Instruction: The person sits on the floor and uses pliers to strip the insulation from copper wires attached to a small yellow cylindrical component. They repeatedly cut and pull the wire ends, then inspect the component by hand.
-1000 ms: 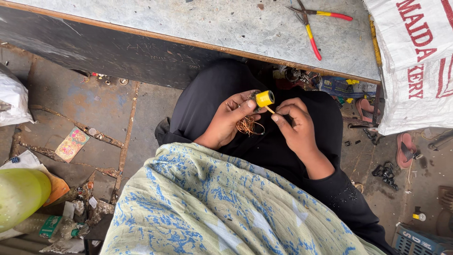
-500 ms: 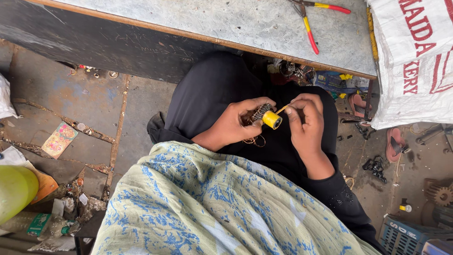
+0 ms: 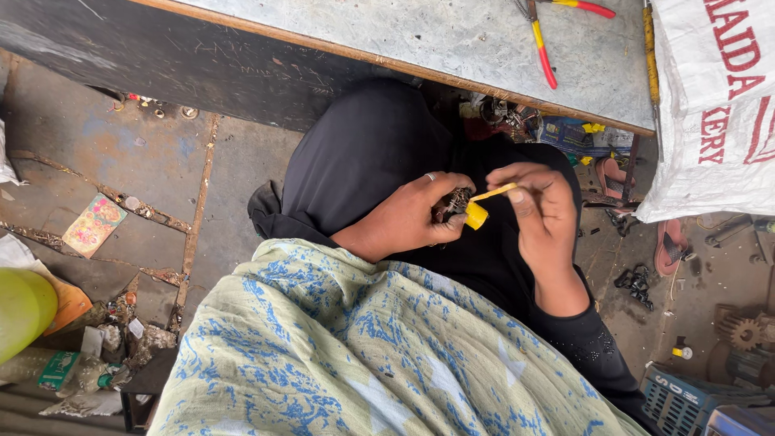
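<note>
A small yellow-capped part (image 3: 475, 215) with a dark, wiry metal core (image 3: 457, 200) sits over the person's lap, clamped in the fingers of the left hand (image 3: 412, 218). The right hand (image 3: 542, 211) pinches a thin yellow stick (image 3: 494, 192) whose tip meets the part. Behind them, red-and-yellow pliers (image 3: 542, 50) lie on the grey workbench (image 3: 420, 36), beside a white sack (image 3: 718, 105).

A grey workbench (image 3: 452, 40) ran across the top, with red-and-yellow-handled pliers (image 3: 542, 44) lying on it. A white woven sack (image 3: 714, 113) hung at its right end. On the stained floor lay a colourful card (image 3: 93, 224), and a yellow-green container (image 3: 23, 307) stood beside scattered litter. A pale green cloth with blue pattern (image 3: 363, 355) filled the foreground. A blue crate (image 3: 686, 397) sat at lower right, near a rusty gear (image 3: 743, 331).
</note>
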